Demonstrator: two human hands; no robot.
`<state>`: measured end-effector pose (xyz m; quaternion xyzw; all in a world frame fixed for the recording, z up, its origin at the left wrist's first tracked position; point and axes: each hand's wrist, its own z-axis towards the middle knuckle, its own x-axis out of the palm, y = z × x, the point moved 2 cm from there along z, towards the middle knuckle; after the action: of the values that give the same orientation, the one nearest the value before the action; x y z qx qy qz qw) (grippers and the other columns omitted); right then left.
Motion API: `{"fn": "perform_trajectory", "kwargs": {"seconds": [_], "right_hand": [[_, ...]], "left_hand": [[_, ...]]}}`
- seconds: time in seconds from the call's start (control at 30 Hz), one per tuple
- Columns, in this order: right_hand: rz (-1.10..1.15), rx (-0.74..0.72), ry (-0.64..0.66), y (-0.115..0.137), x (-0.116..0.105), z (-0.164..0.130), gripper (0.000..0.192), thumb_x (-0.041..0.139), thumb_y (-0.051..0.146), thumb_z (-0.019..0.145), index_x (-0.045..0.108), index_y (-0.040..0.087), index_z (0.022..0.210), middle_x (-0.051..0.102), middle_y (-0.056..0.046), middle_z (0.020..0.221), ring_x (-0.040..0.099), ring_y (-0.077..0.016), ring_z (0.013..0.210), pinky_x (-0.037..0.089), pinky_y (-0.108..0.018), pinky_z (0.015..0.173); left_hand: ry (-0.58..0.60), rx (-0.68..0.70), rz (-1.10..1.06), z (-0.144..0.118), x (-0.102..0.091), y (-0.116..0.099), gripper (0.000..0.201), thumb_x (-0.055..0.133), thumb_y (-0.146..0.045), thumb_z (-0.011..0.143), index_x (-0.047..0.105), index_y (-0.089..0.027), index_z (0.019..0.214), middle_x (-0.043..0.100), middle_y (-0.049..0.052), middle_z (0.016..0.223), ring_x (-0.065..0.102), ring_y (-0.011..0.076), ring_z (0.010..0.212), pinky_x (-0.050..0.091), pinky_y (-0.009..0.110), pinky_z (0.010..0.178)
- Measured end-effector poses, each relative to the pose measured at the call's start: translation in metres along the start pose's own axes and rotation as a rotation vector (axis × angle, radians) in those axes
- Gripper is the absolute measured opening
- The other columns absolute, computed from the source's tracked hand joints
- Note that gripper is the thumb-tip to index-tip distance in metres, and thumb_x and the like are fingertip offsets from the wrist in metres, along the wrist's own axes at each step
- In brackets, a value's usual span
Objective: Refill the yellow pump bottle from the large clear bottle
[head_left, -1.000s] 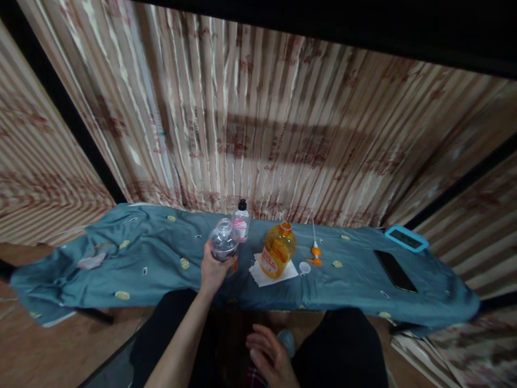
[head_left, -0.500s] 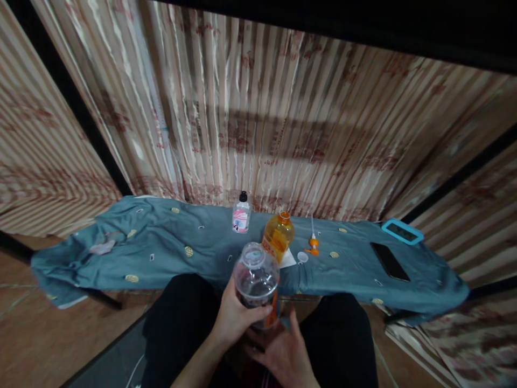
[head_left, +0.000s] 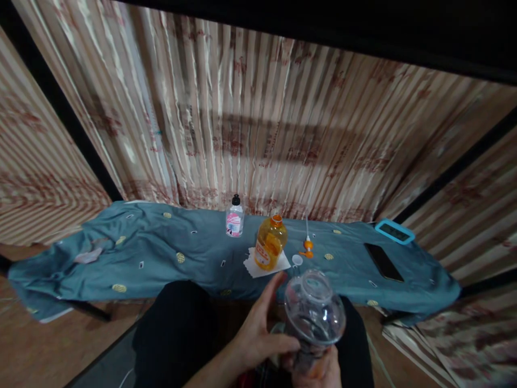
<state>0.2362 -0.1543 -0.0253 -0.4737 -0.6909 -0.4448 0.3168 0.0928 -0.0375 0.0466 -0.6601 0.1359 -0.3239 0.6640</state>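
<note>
A clear, empty-looking plastic bottle [head_left: 315,310] with a wide rounded top is held upright over my lap. My right hand [head_left: 321,372] wraps round its lower part, where some orange shows through. My left hand [head_left: 262,334] is beside the bottle with thumb and forefinger spread; the thumb tip is at the bottle's side, and its other fingers are partly hidden. Beyond the hands, an amber bottle [head_left: 271,242] without a cap stands on a white paper [head_left: 252,267]. An orange pump top [head_left: 308,247] with a tube and a small clear round lid [head_left: 297,260] lie to its right.
A teal patterned cloth [head_left: 157,269] covers the low bench. On it stand a clear bottle with a black cap [head_left: 235,218], a black phone [head_left: 383,262] and a blue-framed clock [head_left: 395,231]. A pale crumpled scrap [head_left: 89,255] lies at left. Behind hangs a striped curtain [head_left: 250,124].
The clear bottle has moved right and nearer to me, passing from my left hand to my right. My left hand has opened beside it. The view has shifted slightly.
</note>
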Motion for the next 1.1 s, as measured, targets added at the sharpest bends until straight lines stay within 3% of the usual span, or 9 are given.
{"fn": "perform_trajectory", "kwargs": {"seconds": [0.07, 0.13, 0.27, 0.37, 0.47, 0.6, 0.73, 0.83, 1.1], "right_hand": [[0.032, -0.028, 0.0, 0.009, 0.009, -0.006, 0.062, 0.114, 0.059, 0.062, 0.086, 0.026, 0.107, 0.075, -0.009, 0.121, 0.071, -0.017, 0.076, 0.047, -0.013, 0.049], [0.057, -0.053, -0.005, 0.019, 0.017, -0.011, 0.067, 0.112, 0.061, 0.065, 0.085, 0.025, 0.115, 0.072, -0.014, 0.131, 0.071, -0.0164, 0.081, 0.05, -0.013, 0.054], [0.101, -0.089, -0.024, 0.039, 0.023, -0.015, 0.07, 0.108, 0.063, 0.073, 0.083, 0.021, 0.124, 0.069, -0.018, 0.134, 0.072, -0.0178, 0.091, 0.053, -0.011, 0.062], [0.124, -0.155, -0.06, 0.055, 0.014, -0.011, 0.074, 0.108, 0.06, 0.073, 0.081, 0.021, 0.13, 0.067, -0.018, 0.14, 0.072, -0.0207, 0.096, 0.057, -0.015, 0.065], [0.116, -0.179, -0.116, 0.07, 0.004, -0.003, 0.078, 0.113, 0.05, 0.067, 0.079, 0.023, 0.132, 0.063, -0.019, 0.146, 0.073, -0.0281, 0.103, 0.062, -0.023, 0.068], [0.151, -0.21, -0.307, 0.083, 0.014, 0.009, 0.099, 0.12, 0.035, 0.042, 0.075, 0.023, 0.129, 0.06, -0.024, 0.147, 0.074, -0.0361, 0.098, 0.062, -0.029, 0.063], [0.116, -0.345, -0.417, 0.086, 0.041, 0.02, 0.108, 0.119, 0.031, 0.029, 0.072, 0.022, 0.126, 0.069, -0.021, 0.13, 0.075, -0.0371, 0.085, 0.06, -0.029, 0.055], [0.074, -0.378, -0.415, 0.086, 0.048, 0.028, 0.1, 0.118, 0.035, 0.032, 0.073, 0.019, 0.12, 0.072, -0.018, 0.12, 0.075, -0.0378, 0.084, 0.061, -0.03, 0.055], [-0.025, -0.414, -0.357, 0.084, 0.029, 0.033, 0.081, 0.113, 0.046, 0.052, 0.075, 0.02, 0.119, 0.075, -0.012, 0.116, 0.076, -0.0326, 0.088, 0.064, -0.032, 0.061]], "left_hand": [[-0.126, 0.084, 0.033, 0.015, -0.02, 0.001, 0.117, 0.098, -0.063, 0.067, 0.047, -0.025, 0.165, 0.046, 0.02, 0.177, 0.036, 0.0457, 0.169, 0.03, 0.064, 0.139], [-0.267, 0.141, 0.146, 0.037, -0.04, 0.001, 0.111, 0.094, -0.056, 0.075, 0.04, -0.026, 0.168, 0.041, 0.02, 0.179, 0.034, 0.0432, 0.17, 0.026, 0.064, 0.14], [-0.436, 0.205, 0.444, 0.09, -0.065, 0.005, 0.138, 0.107, -0.039, 0.052, 0.035, -0.021, 0.168, 0.037, 0.024, 0.178, 0.031, 0.0506, 0.17, 0.025, 0.07, 0.14], [-0.468, 0.208, 0.545, 0.122, -0.068, 0.02, 0.147, 0.109, -0.031, 0.042, 0.034, -0.023, 0.168, 0.034, 0.023, 0.178, 0.026, 0.0571, 0.169, 0.023, 0.077, 0.138], [-0.473, 0.196, 0.559, 0.141, -0.064, 0.036, 0.155, 0.109, -0.031, 0.04, 0.027, -0.02, 0.171, 0.032, 0.026, 0.179, 0.026, 0.0566, 0.169, 0.022, 0.075, 0.139], [-0.465, 0.205, 0.559, 0.152, -0.059, 0.046, 0.149, 0.108, -0.027, 0.045, 0.029, -0.018, 0.171, 0.039, 0.026, 0.175, 0.032, 0.053, 0.168, 0.028, 0.068, 0.14], [-0.446, 0.221, 0.537, 0.155, -0.064, 0.048, 0.137, 0.103, -0.024, 0.052, 0.032, -0.023, 0.17, 0.046, 0.022, 0.173, 0.037, 0.0494, 0.167, 0.031, 0.067, 0.139], [-0.437, 0.242, 0.54, 0.154, -0.07, 0.049, 0.127, 0.099, -0.025, 0.059, 0.033, -0.022, 0.168, 0.047, 0.021, 0.173, 0.04, 0.0481, 0.166, 0.032, 0.067, 0.139], [-0.376, 0.326, 0.625, 0.151, -0.074, 0.054, 0.128, 0.096, -0.025, 0.063, 0.024, -0.026, 0.169, 0.05, 0.023, 0.169, 0.051, 0.0464, 0.159, 0.036, 0.072, 0.135]]}}
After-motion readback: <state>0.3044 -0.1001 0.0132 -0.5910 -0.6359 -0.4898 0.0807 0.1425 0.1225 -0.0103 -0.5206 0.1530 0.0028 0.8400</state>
